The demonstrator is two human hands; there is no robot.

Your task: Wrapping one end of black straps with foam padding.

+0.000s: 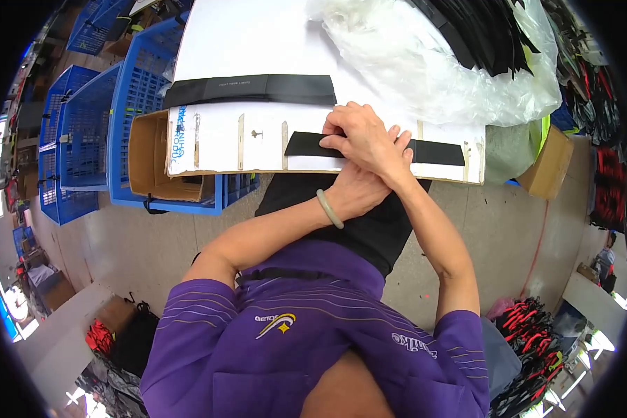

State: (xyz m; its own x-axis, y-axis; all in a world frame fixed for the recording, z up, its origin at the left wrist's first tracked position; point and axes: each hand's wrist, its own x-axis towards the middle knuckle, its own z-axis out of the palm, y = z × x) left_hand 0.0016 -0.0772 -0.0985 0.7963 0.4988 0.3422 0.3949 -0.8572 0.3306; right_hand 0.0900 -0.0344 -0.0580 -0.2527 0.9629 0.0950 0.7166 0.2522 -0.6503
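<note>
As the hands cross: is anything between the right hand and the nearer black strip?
Partly: the left hand lies beneath the right hand, left fingers over the nearer black strip. Nothing visible blocks the right thumb.

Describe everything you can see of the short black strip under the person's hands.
The black strip is narrow, straight and matte, perhaps fabric or thin foam, with slightly slanted ends. It lies flat, roughly crosswise, on the white surface near its front edge. The right hand has its thumb on the left part; the left hand, crossed beneath the right, reaches over the strip. Together they hide its middle; whether it is pinched is unclear.
</note>
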